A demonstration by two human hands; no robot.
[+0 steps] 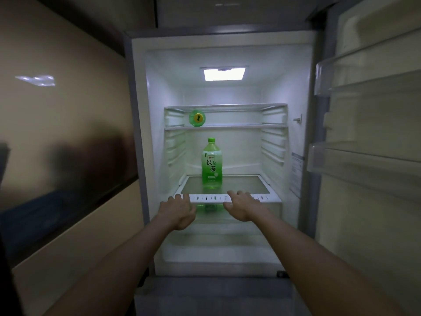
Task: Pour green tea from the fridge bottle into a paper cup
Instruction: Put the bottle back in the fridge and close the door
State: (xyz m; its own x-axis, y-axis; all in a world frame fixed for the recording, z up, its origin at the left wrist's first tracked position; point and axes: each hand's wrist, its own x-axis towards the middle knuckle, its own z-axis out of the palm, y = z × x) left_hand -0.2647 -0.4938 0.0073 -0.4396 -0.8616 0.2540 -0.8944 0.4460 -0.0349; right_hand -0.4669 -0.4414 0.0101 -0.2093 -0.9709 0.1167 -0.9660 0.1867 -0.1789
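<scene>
Our left hand (pixel 176 210) & right hand (pixel 242 207) empty, fingers spread, at shelf (pixel 268 198) edge. Bottle (pixel 211 164) upright further back. Risk: hasty reach tips it; condensation = slippery grip.

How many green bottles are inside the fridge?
2: one green tea bottle upright on the lower glass shelf; one bottle lying on the upper shelf, left side.

A single head-worn view looks forward and slightly down, straight into the open fridge (pixel 223 156) from close range, within arm's reach of the lower shelf (pixel 227 198). The open door (pixel 369 133) fills the right edge, a wall (pixel 63 110) the left.
</scene>
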